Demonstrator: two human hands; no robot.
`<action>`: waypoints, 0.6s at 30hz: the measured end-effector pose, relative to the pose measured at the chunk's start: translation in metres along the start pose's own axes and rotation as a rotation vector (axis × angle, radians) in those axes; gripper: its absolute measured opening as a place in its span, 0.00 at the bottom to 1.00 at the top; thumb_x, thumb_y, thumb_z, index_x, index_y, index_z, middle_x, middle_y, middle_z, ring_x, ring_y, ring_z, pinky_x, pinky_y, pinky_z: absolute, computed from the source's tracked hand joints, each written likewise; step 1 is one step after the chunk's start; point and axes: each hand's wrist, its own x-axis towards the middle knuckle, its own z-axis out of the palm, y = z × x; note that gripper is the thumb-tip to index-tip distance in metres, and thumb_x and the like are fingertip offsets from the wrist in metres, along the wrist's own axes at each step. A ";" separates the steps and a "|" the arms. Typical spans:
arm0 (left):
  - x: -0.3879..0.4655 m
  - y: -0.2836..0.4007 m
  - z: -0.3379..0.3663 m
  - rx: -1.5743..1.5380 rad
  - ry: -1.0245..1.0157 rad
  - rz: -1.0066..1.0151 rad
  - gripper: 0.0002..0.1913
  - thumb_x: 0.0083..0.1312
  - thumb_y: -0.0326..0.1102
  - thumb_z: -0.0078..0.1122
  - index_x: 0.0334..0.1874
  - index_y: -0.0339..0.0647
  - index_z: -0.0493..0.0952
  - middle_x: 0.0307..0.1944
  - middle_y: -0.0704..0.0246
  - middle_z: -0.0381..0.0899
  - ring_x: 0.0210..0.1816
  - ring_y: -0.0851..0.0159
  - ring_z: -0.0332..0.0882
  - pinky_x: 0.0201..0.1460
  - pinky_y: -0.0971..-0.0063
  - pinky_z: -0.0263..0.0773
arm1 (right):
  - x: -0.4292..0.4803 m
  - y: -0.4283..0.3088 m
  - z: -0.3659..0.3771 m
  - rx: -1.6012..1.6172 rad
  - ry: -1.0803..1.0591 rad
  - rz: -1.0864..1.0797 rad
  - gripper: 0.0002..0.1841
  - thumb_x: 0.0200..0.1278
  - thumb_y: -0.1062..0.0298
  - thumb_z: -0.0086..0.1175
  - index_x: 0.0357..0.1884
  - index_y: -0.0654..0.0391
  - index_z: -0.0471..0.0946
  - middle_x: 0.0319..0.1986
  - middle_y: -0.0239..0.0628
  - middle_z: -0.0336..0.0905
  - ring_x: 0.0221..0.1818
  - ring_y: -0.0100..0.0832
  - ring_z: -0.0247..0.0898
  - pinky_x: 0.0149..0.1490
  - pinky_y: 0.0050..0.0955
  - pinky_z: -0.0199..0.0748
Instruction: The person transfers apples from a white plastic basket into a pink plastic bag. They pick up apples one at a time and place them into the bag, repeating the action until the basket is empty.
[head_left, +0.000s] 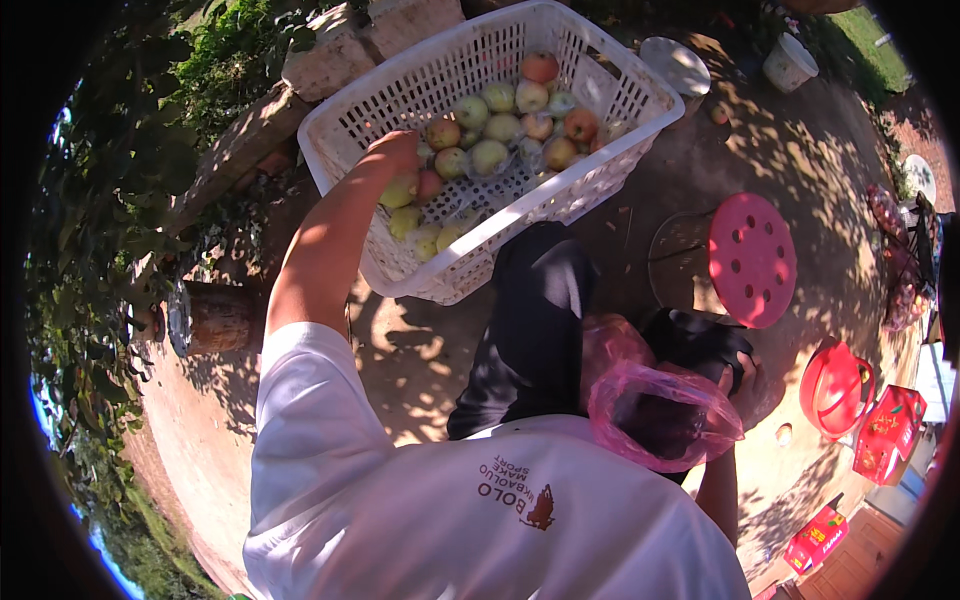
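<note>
A white plastic crate (495, 225) stands tilted in view before me, with many green and reddish apples (490, 157) in it, some wrapped in clear film. My left hand (397, 154) reaches over the crate's near left end, among the apples; its fingertips are hidden, so its grip cannot be made out. A pink plastic bag (660, 412) hangs open-mouthed by my lap, its inside dark. Beside the bag, near my knee, is my right hand (742, 379), its fingers bent and partly covered; whether it holds the bag is unclear.
A round pink stool (752, 260) with holes stands right of my knees. Red lidded bucket (836, 390) and red cartons (889, 435) lie farther right. A white bucket (790, 63) is at the upper right, a log stump (214, 318) at left, stone blocks (330, 56) behind the crate.
</note>
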 end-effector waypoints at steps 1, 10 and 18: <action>0.005 -0.011 0.017 0.018 -0.060 -0.032 0.28 0.58 0.49 0.67 0.60 0.44 0.78 0.56 0.58 0.82 0.60 0.53 0.79 0.59 0.61 0.76 | 0.001 0.001 0.002 -0.024 0.003 0.011 0.18 0.70 0.57 0.55 0.55 0.55 0.78 0.60 0.51 0.73 0.63 0.54 0.67 0.65 0.49 0.66; 0.005 -0.001 0.045 0.158 -0.155 -0.047 0.30 0.42 0.41 0.78 0.51 0.48 0.79 0.48 0.60 0.85 0.54 0.50 0.82 0.53 0.60 0.77 | 0.009 -0.005 -0.002 0.031 0.007 -0.026 0.17 0.69 0.57 0.55 0.53 0.56 0.79 0.57 0.48 0.75 0.61 0.52 0.69 0.65 0.48 0.65; 0.014 -0.013 0.074 0.126 -0.109 0.079 0.39 0.31 0.32 0.83 0.53 0.44 0.78 0.50 0.58 0.83 0.55 0.48 0.81 0.54 0.58 0.78 | 0.001 0.007 0.005 0.180 0.023 0.059 0.16 0.69 0.58 0.56 0.53 0.56 0.79 0.56 0.48 0.76 0.59 0.52 0.69 0.65 0.48 0.64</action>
